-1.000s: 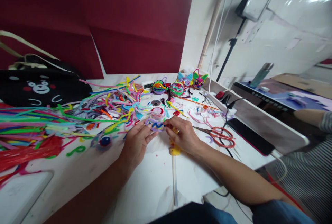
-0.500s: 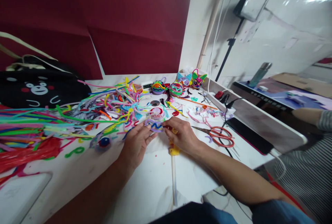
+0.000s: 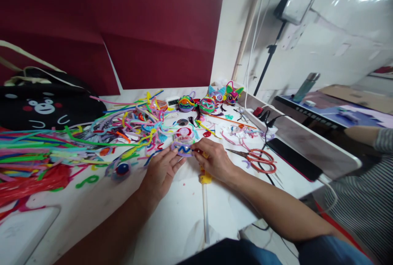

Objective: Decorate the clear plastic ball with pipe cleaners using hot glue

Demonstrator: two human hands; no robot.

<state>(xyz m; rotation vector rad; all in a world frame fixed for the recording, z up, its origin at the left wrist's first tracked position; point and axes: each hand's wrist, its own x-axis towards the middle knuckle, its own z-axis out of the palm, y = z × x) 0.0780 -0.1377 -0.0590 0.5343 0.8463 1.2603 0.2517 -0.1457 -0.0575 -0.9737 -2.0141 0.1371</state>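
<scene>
A small purple pipe-cleaner ring with a blue zigzag [image 3: 183, 149] sits between both my hands at the middle of the white table [image 3: 172, 220]. My left hand [image 3: 161, 171] pinches its left side with the fingers curled. My right hand [image 3: 213, 159] pinches its right side, fingers closed. Under my right hand lies a yellow-tipped white stick [image 3: 205, 203], pointing toward me.
A heap of coloured pipe cleaners [image 3: 92, 138] covers the left and middle. Red scissors [image 3: 256, 159] and a black phone [image 3: 293, 159] lie to the right. Finished woven figures [image 3: 208, 103] stand at the back. A black bear-print bag [image 3: 46, 103] is at far left. Another person's striped sleeve [image 3: 368, 199] shows at right.
Both hands stay pinched on the ring with hardly any movement. The view has shifted slightly to the right.
</scene>
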